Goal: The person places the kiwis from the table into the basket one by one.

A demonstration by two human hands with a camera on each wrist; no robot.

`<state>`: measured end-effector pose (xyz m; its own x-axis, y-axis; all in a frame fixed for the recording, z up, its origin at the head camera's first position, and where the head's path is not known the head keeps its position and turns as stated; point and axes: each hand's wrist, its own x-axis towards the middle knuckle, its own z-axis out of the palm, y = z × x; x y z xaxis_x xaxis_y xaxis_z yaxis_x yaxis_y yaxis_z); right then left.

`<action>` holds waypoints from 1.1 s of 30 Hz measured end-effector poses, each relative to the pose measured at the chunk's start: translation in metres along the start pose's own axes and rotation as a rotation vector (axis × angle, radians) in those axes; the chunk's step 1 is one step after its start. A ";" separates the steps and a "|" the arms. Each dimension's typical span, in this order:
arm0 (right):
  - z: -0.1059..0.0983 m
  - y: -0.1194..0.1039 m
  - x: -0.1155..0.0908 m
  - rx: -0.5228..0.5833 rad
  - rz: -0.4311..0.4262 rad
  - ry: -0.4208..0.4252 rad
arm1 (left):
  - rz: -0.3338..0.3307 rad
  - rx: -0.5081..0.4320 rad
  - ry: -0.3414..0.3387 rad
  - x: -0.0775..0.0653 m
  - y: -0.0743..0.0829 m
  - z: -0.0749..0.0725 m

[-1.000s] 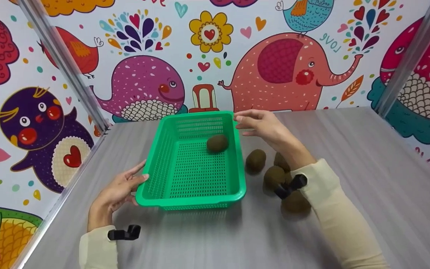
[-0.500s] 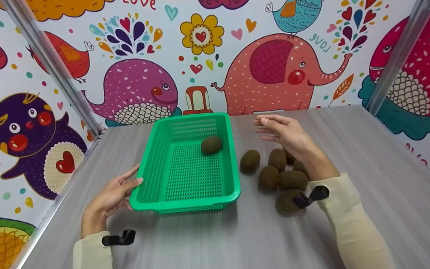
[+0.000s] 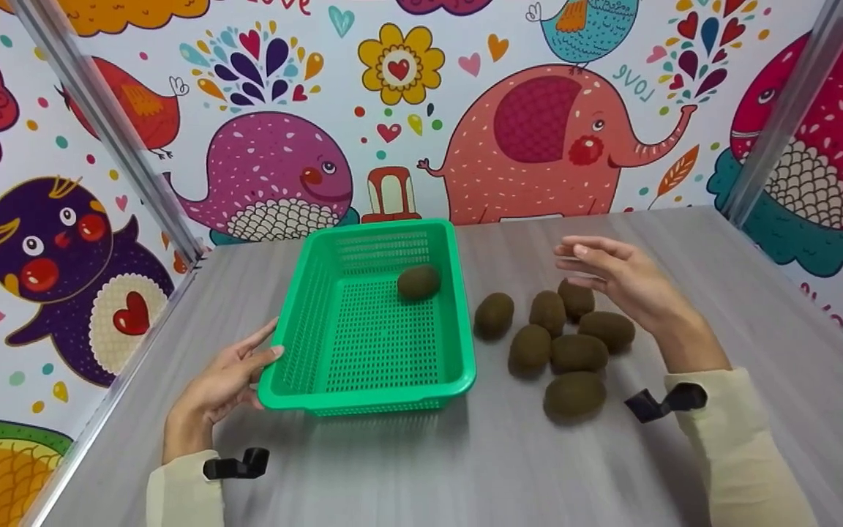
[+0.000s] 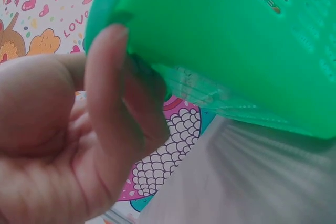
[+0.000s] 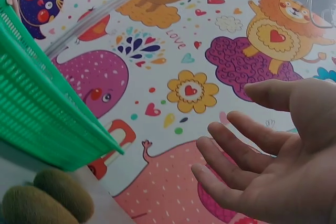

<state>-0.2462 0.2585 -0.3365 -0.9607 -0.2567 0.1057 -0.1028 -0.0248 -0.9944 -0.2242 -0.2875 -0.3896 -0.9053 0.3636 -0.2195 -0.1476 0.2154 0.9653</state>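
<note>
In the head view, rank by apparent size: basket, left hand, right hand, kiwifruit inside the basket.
1. Green basket
2. Left hand and right hand: too alike to rank
3. Kiwifruit in the basket

The left hand (image 4: 100, 156) grips the edge of a green basket (image 4: 210, 35), one fingertip against its rim. The basket's side stretches away to the hand's right, with slots farthest from the fingers. A greyish tabletop (image 4: 262, 187) lies right of the hand, below the basket; a cartoon-printed wall (image 4: 42, 19) shows beyond the knuckles.
</note>
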 end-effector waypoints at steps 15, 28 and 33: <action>-0.046 0.030 -0.016 0.096 0.062 0.066 | -0.005 -0.006 0.002 0.002 0.002 0.001; -0.090 0.050 -0.023 0.183 0.243 0.097 | -0.016 -0.022 -0.005 0.001 0.001 0.000; -0.097 0.058 -0.023 0.156 0.316 0.105 | -0.008 -0.027 -0.008 0.000 0.000 0.000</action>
<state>-0.2553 0.3562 -0.3964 -0.9608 -0.1744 -0.2155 0.2363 -0.1090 -0.9655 -0.2243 -0.2870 -0.3900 -0.9006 0.3697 -0.2285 -0.1659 0.1935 0.9670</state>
